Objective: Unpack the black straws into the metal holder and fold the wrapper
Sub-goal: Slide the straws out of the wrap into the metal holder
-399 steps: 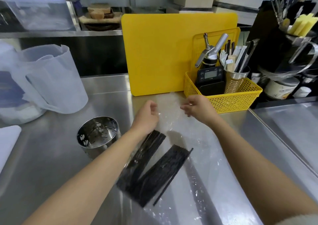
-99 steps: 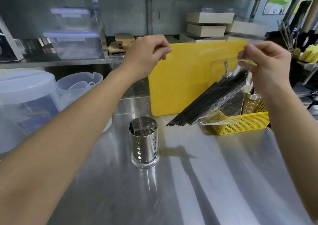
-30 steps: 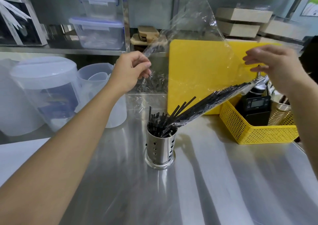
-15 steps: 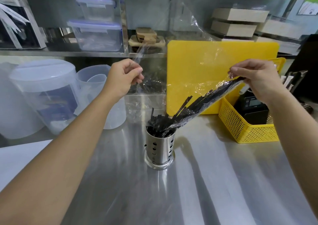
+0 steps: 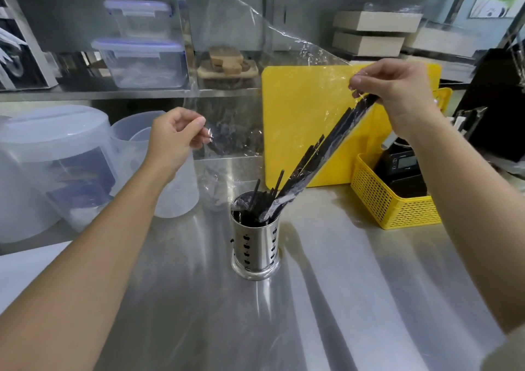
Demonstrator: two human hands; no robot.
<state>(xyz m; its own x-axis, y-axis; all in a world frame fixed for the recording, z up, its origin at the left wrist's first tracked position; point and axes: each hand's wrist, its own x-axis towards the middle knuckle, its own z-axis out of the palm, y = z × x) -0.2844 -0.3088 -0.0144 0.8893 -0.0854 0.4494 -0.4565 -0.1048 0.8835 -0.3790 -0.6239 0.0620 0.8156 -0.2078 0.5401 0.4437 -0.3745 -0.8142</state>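
Observation:
A perforated metal holder [image 5: 257, 250] stands upright on the steel counter, with several black straws inside it. More black straws [image 5: 326, 155] slant down into its mouth from the upper right, still lying in the clear plastic wrapper [image 5: 272, 67]. My right hand [image 5: 397, 89] pinches the wrapper's upper edge, at the straws' top ends, above and to the right of the holder. My left hand [image 5: 174, 136] pinches the wrapper's other edge, up and to the left of the holder. The sheet spreads between both hands.
A yellow cutting board [image 5: 301, 126] leans behind the holder. A yellow basket [image 5: 397, 209] with a black scale stands at right. Translucent plastic jugs [image 5: 133, 155] and a lidded tub [image 5: 42, 166] sit at left. Shelves with boxes run along the back.
My right hand has risen, so the straws tilt more steeply into the holder. More straws have slid down inside it. My left hand has dropped a little.

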